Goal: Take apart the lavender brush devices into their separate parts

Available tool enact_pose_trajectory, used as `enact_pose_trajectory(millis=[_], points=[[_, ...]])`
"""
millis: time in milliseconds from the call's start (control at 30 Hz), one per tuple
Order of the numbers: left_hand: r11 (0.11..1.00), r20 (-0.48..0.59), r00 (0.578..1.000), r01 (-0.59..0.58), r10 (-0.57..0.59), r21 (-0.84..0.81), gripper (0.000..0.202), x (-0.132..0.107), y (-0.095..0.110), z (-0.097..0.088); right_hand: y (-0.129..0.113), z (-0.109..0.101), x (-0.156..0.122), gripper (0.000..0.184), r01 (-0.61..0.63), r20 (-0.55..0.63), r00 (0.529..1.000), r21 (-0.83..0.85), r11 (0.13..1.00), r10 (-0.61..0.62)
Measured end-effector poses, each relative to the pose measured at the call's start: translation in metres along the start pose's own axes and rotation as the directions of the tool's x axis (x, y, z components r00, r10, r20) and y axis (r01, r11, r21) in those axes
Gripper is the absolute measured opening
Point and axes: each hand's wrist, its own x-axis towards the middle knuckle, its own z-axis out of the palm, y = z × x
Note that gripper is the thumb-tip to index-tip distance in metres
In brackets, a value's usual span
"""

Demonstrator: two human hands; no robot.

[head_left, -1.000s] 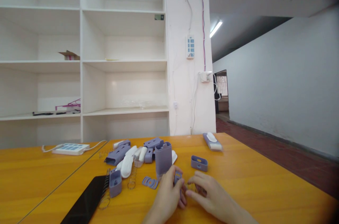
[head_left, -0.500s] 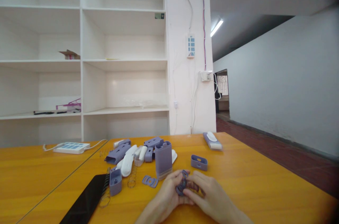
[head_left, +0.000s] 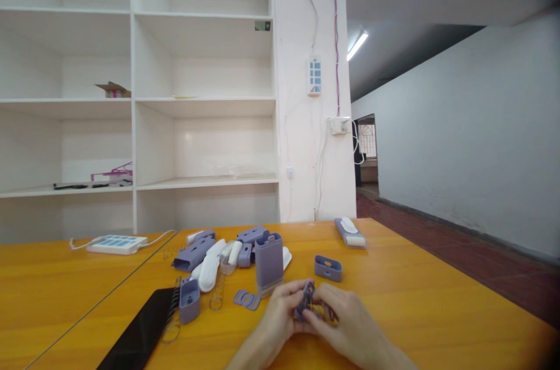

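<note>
My left hand and my right hand meet over the near edge of an orange table. Both pinch a small purple plastic part held between their fingertips just above the tabletop. A thin wire spring seems to sit with the part under my right fingers, but I cannot make it out well. Just beyond my hands stands an upright purple case, and a small purple cap lies to the right of it.
A heap of purple and white plastic parts and loose springs lies left of the case. A black tablet, a white power strip, a purple-white device and white shelves are around.
My hands came together and lifted the small purple part off the table. The part now stands more upright between my fingertips.
</note>
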Motion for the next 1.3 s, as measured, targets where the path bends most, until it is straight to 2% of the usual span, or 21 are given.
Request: enact_pose_trajectory(millis=[233, 533, 833, 1133, 1300], points=[[0.999, 0.025, 0.999, -0.034, 0.033, 0.020, 0.047, 0.001, -0.002, 0.000, -0.003, 0.000, 0.000, 0.015, -0.016, 0.000, 1.000, -0.016, 1.000, 0.016], [0.997, 0.102, 0.994, -0.055, 0.050, 0.051, 0.040, -0.002, 0.003, 0.006, -0.006, 0.001, 0.003, 0.027, -0.063, -0.013, 0.998, -0.056, 0.996, 0.062], [0.998, 0.055, 0.997, -0.054, 0.052, 0.037, 0.034, -0.001, 0.005, 0.009, -0.007, 0.006, 0.004, 0.032, -0.128, -0.062, 0.990, -0.054, 0.990, 0.125], [0.996, 0.050, 0.995, -0.089, 0.089, 0.012, 0.035, -0.009, 0.010, 0.011, -0.006, 0.006, 0.005, 0.029, -0.150, -0.076, 0.985, 0.049, 0.988, 0.153], [0.977, 0.129, 0.985, -0.133, 0.112, 0.164, 0.033, -0.014, 0.018, 0.015, -0.003, 0.008, 0.004, 0.029, -0.203, -0.005, 0.978, 0.176, 0.963, 0.207]])
